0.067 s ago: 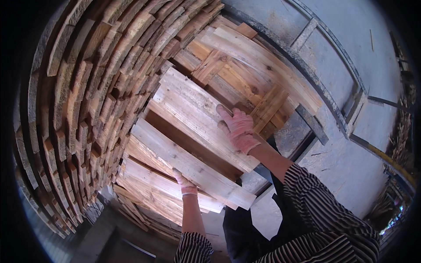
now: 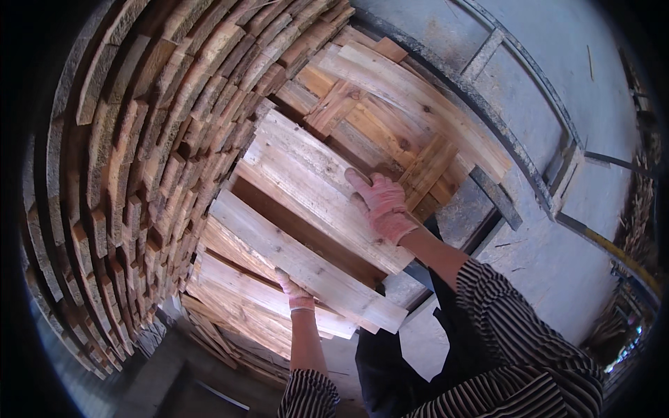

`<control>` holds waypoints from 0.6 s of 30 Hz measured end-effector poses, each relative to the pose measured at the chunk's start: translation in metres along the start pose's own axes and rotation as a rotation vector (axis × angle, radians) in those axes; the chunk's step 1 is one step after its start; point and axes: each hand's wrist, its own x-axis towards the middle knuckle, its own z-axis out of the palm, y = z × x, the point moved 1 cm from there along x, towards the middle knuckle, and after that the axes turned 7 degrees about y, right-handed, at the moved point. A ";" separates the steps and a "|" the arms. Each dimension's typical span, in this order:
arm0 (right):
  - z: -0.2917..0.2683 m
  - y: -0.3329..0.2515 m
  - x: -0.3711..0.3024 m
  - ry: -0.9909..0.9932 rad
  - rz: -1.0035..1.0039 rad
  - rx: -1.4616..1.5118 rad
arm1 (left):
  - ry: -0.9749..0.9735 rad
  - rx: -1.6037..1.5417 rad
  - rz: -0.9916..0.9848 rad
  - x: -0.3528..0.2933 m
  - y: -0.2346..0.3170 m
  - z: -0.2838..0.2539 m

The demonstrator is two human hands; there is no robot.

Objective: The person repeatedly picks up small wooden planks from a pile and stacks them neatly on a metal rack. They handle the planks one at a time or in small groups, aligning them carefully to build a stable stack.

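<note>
My right hand (image 2: 383, 205), in a pink work glove, grips a wide pale plank (image 2: 313, 188) near its right end. Its thumb and a finger lie on the top face, and the other fingers curl over the far edge. Nearer to me lies a second pale plank (image 2: 300, 261), parallel to the first with a dark gap between them. My left hand (image 2: 296, 291), gloved too, holds that plank by its near edge; most of its fingers are hidden beneath the wood. More boards (image 2: 240, 296) lie below it.
A tall stack of rough-edged boards (image 2: 153, 160) rises along the left. Beyond my right hand are more planks (image 2: 418, 104) and short cross pieces (image 2: 435, 164). A grey metal frame (image 2: 516, 146) runs along the right over a concrete floor (image 2: 543, 258). Wood scraps (image 2: 627, 279) lie at the far right.
My right hand and forearm have shifted very slightly to the right. The left hand and the planks look the same.
</note>
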 end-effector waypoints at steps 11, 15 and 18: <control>0.001 0.054 0.037 -0.395 -0.075 0.305 | -0.046 0.079 0.003 -0.003 0.000 0.030; -0.033 0.018 0.030 -0.533 0.043 0.365 | 0.061 0.048 0.054 -0.009 0.014 -0.005; -0.053 0.005 -0.011 -0.438 0.082 0.626 | 0.048 0.009 0.040 -0.017 0.017 0.004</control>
